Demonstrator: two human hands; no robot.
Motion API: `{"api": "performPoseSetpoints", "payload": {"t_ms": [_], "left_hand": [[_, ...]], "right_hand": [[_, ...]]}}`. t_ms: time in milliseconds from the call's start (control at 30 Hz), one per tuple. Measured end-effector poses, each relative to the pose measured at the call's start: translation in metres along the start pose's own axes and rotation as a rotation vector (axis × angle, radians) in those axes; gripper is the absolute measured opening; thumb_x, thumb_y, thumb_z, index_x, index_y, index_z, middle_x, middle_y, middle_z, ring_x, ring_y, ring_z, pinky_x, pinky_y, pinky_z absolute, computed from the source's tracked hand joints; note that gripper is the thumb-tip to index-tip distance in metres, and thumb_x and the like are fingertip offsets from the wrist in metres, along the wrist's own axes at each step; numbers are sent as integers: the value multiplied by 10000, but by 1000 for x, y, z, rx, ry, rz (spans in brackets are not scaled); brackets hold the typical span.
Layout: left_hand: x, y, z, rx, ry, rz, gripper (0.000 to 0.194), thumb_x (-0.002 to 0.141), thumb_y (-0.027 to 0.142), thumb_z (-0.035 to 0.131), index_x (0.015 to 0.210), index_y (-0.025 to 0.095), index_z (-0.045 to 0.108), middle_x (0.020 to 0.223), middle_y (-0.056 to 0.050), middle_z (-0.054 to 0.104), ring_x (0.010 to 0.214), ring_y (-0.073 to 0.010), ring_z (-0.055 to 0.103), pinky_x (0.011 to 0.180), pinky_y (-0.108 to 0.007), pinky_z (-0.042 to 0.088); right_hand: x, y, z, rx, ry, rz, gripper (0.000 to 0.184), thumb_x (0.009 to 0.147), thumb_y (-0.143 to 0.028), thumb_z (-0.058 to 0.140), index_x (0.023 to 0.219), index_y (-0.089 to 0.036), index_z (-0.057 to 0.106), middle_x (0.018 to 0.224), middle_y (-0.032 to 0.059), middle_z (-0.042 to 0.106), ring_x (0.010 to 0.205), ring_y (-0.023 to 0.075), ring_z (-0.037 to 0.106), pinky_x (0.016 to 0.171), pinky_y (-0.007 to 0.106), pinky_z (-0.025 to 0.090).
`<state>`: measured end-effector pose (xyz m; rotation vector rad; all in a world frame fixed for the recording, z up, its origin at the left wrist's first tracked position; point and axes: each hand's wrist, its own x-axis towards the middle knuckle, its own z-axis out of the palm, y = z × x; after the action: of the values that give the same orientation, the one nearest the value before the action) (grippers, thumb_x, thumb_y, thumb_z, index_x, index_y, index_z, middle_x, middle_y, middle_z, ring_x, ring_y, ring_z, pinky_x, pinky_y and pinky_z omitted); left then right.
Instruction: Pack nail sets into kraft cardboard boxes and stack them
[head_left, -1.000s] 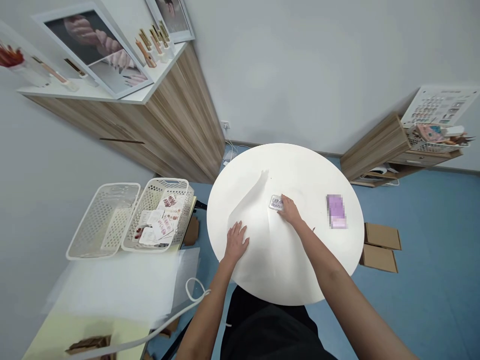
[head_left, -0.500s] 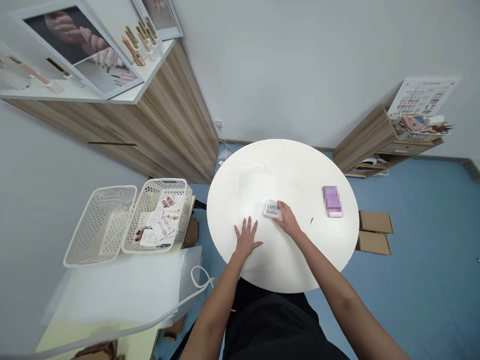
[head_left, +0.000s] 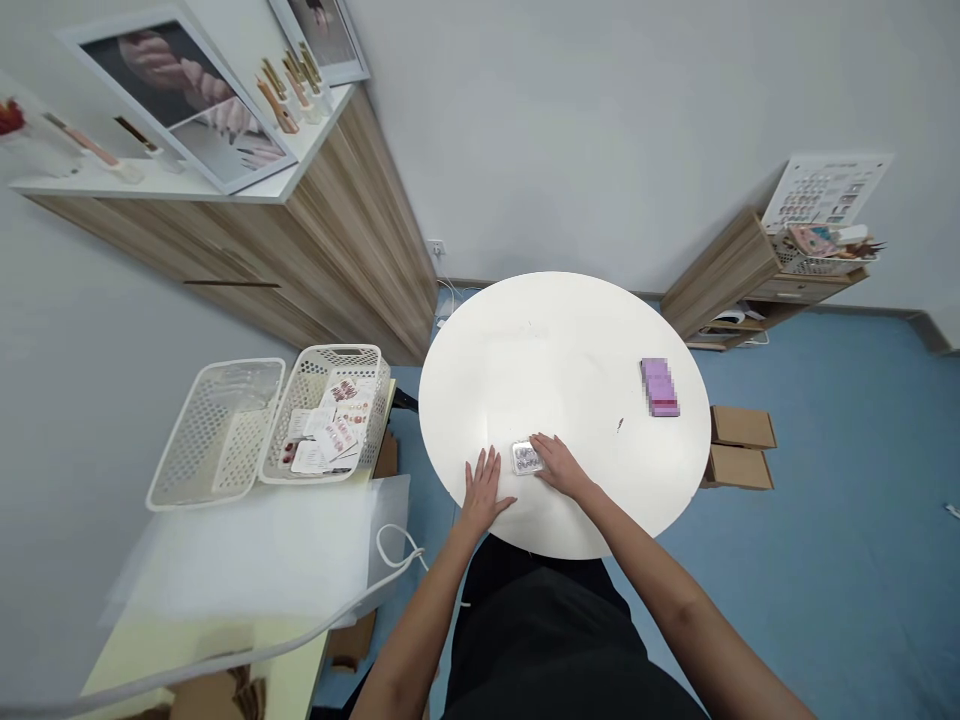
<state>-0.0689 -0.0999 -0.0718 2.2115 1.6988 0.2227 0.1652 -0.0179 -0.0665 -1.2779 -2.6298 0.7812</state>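
Observation:
My right hand [head_left: 559, 467] grips the right end of a small clear plastic case of false nails [head_left: 526, 458], its thumb on the near side and its fingers on the far side. The case lies on the round white table [head_left: 555, 320], close to the front edge, with rows of small greyish pieces showing inside. Just left of the case, my left hand [head_left: 482, 495] rests flat on the tabletop with its fingers stretched out, and nothing is in it. What lies under my right palm is hidden.
A purple box [head_left: 660, 387] and a small dark mark [head_left: 620, 425] are on the table's right side. Left of the table stand two white baskets, one with printed cards [head_left: 322, 430], and a white cable [head_left: 300, 640]. Cardboard boxes [head_left: 742, 445] sit on the floor at right.
My right hand has drawn the case toward me and a little left. My left hand stays flat, its fingers now closer together. The whole view has shifted slightly.

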Motion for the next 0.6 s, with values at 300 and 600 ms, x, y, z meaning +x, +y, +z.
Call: {"api": "performPoseSetpoints", "payload": {"t_ms": [300, 600], "left_hand": [[-48, 21, 16, -33, 25, 174, 536, 911, 347, 502, 1408, 197, 366, 1471, -183, 440, 1391, -310, 393, 1146, -582, 261], [-16, 31, -4, -87, -52, 219, 195, 865, 121, 450, 983, 213, 574, 1054, -79, 614, 981, -241, 584, 851, -408, 499]], "right_hand": [[-25, -21, -3, -53, 141, 81, 650, 881, -261, 551, 1475, -169, 305, 1512, 169, 381, 1405, 317, 326, 1118, 508, 325], [-81, -40, 11, -43, 76, -17, 408, 834, -316, 633, 1191, -154, 520, 1189, 158, 573, 1106, 307, 522, 924, 441, 457]]}}
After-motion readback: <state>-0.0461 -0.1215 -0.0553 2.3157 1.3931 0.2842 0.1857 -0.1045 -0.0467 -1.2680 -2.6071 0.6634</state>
